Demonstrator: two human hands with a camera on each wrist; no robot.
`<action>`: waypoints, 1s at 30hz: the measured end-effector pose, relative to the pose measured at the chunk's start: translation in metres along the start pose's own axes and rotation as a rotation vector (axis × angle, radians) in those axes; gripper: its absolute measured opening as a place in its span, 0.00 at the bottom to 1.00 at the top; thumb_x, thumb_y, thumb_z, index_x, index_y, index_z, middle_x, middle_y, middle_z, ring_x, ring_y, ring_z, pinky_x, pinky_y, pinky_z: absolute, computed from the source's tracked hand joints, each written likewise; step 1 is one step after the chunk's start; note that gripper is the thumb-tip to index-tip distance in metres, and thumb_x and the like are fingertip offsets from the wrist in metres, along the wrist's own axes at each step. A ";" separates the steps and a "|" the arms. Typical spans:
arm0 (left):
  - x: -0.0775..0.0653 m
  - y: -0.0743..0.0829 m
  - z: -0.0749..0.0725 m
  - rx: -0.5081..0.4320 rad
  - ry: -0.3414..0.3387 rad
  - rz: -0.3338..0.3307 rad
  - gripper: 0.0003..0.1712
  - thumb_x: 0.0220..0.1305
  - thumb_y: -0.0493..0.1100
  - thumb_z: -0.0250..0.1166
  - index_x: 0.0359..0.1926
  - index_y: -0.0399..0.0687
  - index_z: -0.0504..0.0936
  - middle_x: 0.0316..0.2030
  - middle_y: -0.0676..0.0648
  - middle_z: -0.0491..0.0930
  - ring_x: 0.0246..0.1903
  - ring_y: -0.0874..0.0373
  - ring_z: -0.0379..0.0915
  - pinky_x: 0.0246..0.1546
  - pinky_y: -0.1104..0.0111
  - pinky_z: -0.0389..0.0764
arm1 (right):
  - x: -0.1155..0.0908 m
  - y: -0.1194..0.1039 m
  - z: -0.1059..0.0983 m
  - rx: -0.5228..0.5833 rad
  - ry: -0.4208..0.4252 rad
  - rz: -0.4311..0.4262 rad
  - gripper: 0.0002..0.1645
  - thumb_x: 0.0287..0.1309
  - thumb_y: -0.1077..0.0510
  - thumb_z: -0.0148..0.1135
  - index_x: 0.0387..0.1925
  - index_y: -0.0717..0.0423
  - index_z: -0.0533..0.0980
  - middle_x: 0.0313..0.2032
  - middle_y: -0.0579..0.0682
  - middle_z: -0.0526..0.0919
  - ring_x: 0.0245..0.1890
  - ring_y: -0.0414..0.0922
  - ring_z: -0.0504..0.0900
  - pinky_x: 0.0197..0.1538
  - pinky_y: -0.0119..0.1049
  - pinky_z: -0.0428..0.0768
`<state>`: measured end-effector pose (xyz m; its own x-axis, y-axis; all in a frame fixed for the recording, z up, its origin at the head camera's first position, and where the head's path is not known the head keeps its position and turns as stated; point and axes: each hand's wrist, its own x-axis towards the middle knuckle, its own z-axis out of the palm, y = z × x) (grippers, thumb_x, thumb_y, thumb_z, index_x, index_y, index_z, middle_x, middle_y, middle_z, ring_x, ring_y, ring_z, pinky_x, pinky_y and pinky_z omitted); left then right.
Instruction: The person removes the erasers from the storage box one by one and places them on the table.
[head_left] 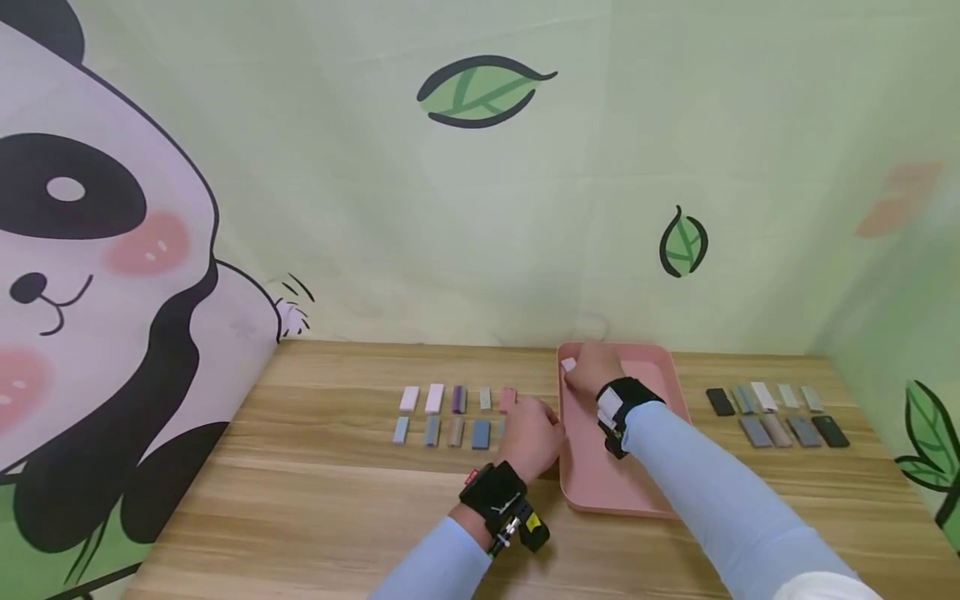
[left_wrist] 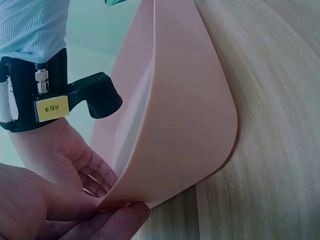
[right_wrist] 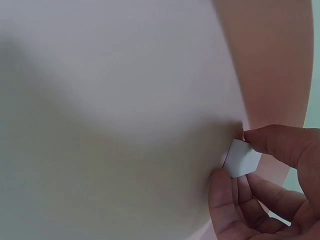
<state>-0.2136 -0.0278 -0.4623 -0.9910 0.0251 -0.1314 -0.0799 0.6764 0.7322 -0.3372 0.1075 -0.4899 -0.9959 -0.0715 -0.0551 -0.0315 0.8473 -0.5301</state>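
Note:
A pink tray (head_left: 611, 490) lies on the wooden table. My left hand (head_left: 531, 437) is at its left side, and in the left wrist view the thumb and fingers (left_wrist: 131, 218) pinch the tray's rim. Inside the tray's far left corner, my right hand (head_left: 597, 368) holds a small white block (right_wrist: 242, 159) between thumb and fingers, close to the tray wall. Left of the tray, two rows of small flat blocks include a pink block (head_left: 507, 399) and a blue block (head_left: 481, 434). My left hand partly hides the end of the nearer row.
To the right of the tray lie two more rows of small flat pieces, among them a black piece (head_left: 720, 402) and a white piece (head_left: 763, 397). A printed backdrop (head_left: 360, 208) with a panda and leaves rises behind the table (head_left: 315, 500).

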 end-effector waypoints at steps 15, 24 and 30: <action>0.005 0.002 0.002 0.012 0.001 0.005 0.14 0.59 0.40 0.61 0.17 0.44 0.81 0.11 0.53 0.71 0.12 0.60 0.67 0.11 0.69 0.66 | -0.011 0.020 -0.014 0.079 -0.137 0.039 0.23 0.36 0.54 0.75 0.07 0.55 0.68 0.10 0.45 0.55 0.10 0.44 0.59 0.17 0.34 0.62; 0.002 0.001 0.003 -0.007 0.007 0.003 0.16 0.59 0.39 0.60 0.15 0.42 0.80 0.09 0.54 0.69 0.10 0.60 0.65 0.10 0.70 0.64 | -0.035 0.021 -0.030 0.088 -0.166 0.032 0.18 0.40 0.51 0.73 0.12 0.57 0.75 0.10 0.45 0.60 0.12 0.44 0.65 0.18 0.33 0.64; 0.002 0.000 0.005 0.023 0.037 0.029 0.19 0.57 0.38 0.61 0.10 0.46 0.75 0.08 0.55 0.67 0.09 0.62 0.63 0.10 0.71 0.63 | -0.053 0.018 -0.057 0.051 -0.054 -0.043 0.18 0.40 0.49 0.71 0.14 0.55 0.73 0.13 0.43 0.66 0.17 0.41 0.67 0.22 0.32 0.63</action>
<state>-0.2150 -0.0238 -0.4656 -0.9962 0.0175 -0.0853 -0.0495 0.6926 0.7196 -0.2893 0.1563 -0.4480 -0.9878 -0.1361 -0.0760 -0.0680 0.8150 -0.5754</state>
